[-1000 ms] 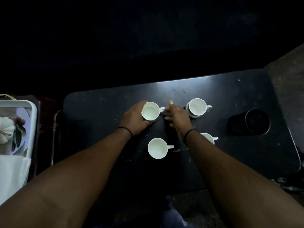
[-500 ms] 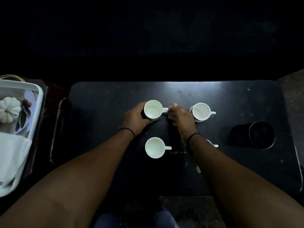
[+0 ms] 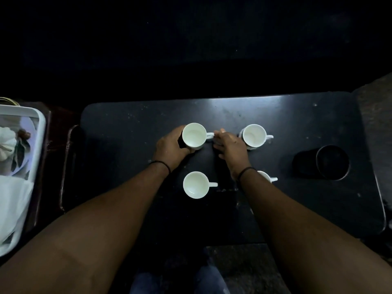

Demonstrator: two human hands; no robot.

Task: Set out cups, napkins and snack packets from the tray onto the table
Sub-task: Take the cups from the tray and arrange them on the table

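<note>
Several white cups stand on the dark table point(image 3: 297, 209). My left hand point(image 3: 171, 147) wraps round the side of the far-left cup point(image 3: 194, 135), which stands upright. My right hand point(image 3: 229, 147) pinches that cup's handle point(image 3: 210, 135) with its fingertips. Another cup point(image 3: 254, 135) stands to the right, a third cup point(image 3: 196, 184) sits nearer me, and a fourth cup point(image 3: 266, 177) is mostly hidden behind my right wrist. The white tray point(image 3: 41, 132) at the far left holds white napkins point(image 3: 12, 204) and a white pumpkin-shaped item point(image 3: 6, 141).
A dark round container point(image 3: 332, 162) lies on the table's right side. A dark stand with a handle point(image 3: 67, 166) sits between tray and table. The room beyond the table is dark.
The view has shifted, so the table sits lower and squarer in frame. Both hands stay on the far-left cup, which has settled upright from a slight tilt.
</note>
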